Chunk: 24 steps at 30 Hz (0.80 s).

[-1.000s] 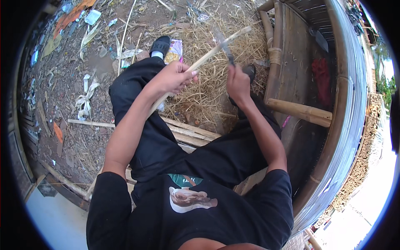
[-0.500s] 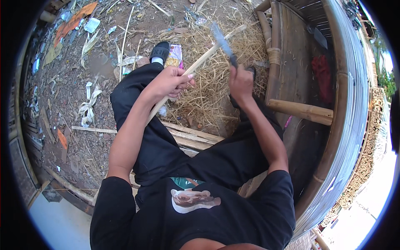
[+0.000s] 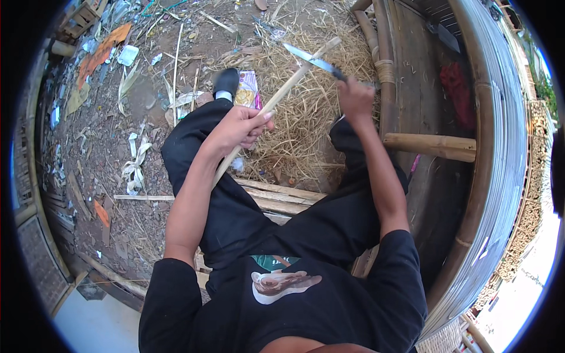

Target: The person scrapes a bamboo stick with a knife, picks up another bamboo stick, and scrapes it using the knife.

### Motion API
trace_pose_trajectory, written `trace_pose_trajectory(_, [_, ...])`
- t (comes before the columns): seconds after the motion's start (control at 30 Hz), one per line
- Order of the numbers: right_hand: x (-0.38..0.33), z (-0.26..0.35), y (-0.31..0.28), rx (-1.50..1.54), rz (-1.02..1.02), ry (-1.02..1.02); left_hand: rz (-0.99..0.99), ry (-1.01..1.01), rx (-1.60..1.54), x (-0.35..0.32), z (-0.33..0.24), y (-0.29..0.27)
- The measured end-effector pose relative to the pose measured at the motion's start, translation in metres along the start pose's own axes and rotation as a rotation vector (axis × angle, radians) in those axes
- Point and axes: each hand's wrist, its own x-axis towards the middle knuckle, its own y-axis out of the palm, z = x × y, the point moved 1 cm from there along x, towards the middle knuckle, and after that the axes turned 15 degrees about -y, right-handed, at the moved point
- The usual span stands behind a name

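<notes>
My left hand (image 3: 244,127) is closed around a long pale strip of bamboo (image 3: 286,87), which slants from above my left thigh up and away to the right. In my right hand (image 3: 356,101) is a knife (image 3: 311,59) with a dark handle. Its bright blade points left and crosses the strip close to the far end; whether it touches the wood I cannot tell. Below both hands lies a heap of thin straw-coloured shavings (image 3: 294,129) on the ground between my feet.
Split bamboo pieces (image 3: 276,197) lie across between my legs. To the right stands a bamboo frame with a thick crossbar (image 3: 429,146) and a red cloth (image 3: 457,94). A colourful packet (image 3: 248,88) is beside my left shoe (image 3: 226,82). Litter and an orange scrap (image 3: 105,53) lie at left.
The knife has swung from pointing mostly away to lying flatter across the strip, its tip further left. My right hand has moved slightly right; my left keeps its hold.
</notes>
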Motion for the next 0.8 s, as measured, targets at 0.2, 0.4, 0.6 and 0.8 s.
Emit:
trace_pose_trajectory(0.2, [-0.005, 0.022, 0.007, 0.031, 0.002, 0.277, 0.000, 0.000, 0.007, 0.001, -0.003, -0.002])
trace_pose_trajectory(0.4, [-0.002, 0.001, -0.002, 0.216, 0.015, 0.432, -0.007, 0.013, 0.018, 0.002, -0.001, -0.004])
trace_pose_trajectory(0.6, [0.013, 0.014, -0.011, 0.193, -0.003, 0.477, -0.001, -0.039, 0.387, -0.012, -0.006, -0.005])
trace_pose_trajectory(0.8, [0.015, 0.052, -0.020, 0.373, -0.085, 0.473, -0.042, -0.089, 0.409, -0.014, -0.003, -0.008])
